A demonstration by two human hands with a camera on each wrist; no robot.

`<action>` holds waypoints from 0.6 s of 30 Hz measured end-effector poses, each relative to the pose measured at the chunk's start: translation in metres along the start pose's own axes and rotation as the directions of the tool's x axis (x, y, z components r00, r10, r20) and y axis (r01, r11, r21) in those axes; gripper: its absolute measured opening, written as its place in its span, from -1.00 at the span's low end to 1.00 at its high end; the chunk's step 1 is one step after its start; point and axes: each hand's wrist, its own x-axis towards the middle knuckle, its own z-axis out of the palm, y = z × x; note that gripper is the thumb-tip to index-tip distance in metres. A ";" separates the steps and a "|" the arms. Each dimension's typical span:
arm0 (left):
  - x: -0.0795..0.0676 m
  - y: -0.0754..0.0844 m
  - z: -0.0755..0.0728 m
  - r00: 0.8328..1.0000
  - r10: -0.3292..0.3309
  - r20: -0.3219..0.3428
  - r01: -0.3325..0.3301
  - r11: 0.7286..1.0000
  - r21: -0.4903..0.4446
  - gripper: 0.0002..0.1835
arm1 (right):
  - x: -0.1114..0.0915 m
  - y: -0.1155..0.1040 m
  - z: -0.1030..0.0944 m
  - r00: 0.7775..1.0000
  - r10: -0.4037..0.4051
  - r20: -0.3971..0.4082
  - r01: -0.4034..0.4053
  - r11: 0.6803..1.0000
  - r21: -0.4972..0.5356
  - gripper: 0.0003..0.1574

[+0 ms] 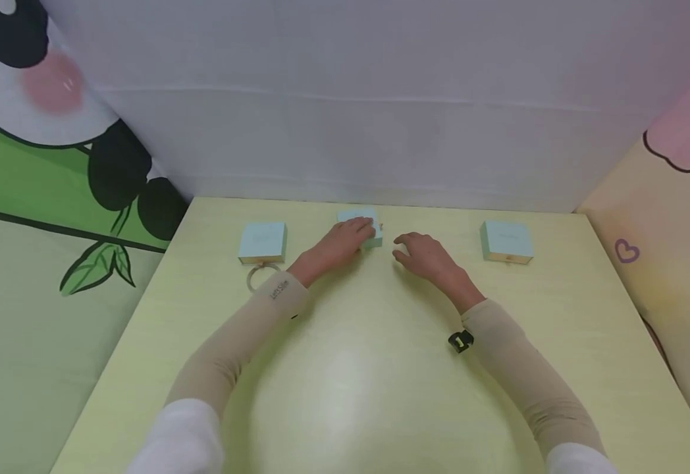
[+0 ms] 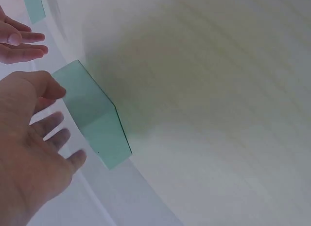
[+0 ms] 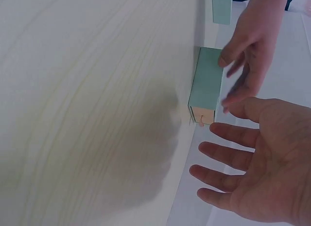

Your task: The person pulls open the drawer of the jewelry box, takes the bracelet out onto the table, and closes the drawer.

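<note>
Close by the left hand [image 1: 345, 238] and farther from the right hand [image 1: 428, 257]: box [image 3: 206, 80], pull [image 3: 202, 120] facing right. With fingers loose on both, gripping nothing; can't tell any touch.

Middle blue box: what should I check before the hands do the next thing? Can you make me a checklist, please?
1. Middle blue box is on the table: ok, it looks to rest there.
2. Its pull tab is reachable: ok, it points toward the right-hand side, uncovered.
3. Right hand is free: ok, holding nothing, apart from the box.
4. Left hand has a firm hold: cannot tell; it is over the box, but no clear grip shows.
5. Box faces the same way as the left box and right box: not ok; their peach ends face the person, this one's faces sideways.
</note>
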 end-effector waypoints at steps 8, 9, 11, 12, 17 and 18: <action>0.010 0.001 0.001 0.982 -0.160 0.099 0.163 0.986 -0.021 -0.20 | 0.001 -0.004 0.000 1.000 -0.018 -0.003 0.018 1.000 0.005 -0.47; 0.010 0.001 0.003 0.980 -0.167 0.111 0.171 0.985 -0.025 -0.19 | 0.001 -0.005 0.000 1.000 -0.017 -0.003 0.017 1.000 0.005 -0.47; 0.010 0.001 0.006 0.977 -0.172 0.129 0.177 0.984 -0.030 -0.20 | 0.002 -0.007 0.001 1.000 -0.014 0.002 0.014 1.000 0.010 -0.47; 0.009 0.001 0.007 0.976 -0.170 0.135 0.176 0.984 -0.036 -0.22 | 0.002 -0.008 0.001 1.000 -0.012 0.004 0.012 1.000 0.013 -0.47; 0.001 -0.001 0.008 0.986 -0.118 0.121 0.120 0.993 -0.008 -0.33 | 0.001 -0.012 0.002 1.000 -0.003 0.008 0.002 1.000 0.015 -0.46; -0.001 -0.001 0.008 0.987 -0.105 0.119 0.105 0.994 0.002 -0.35 | 0.000 -0.012 0.002 1.000 0.000 0.008 0.000 1.000 0.012 -0.46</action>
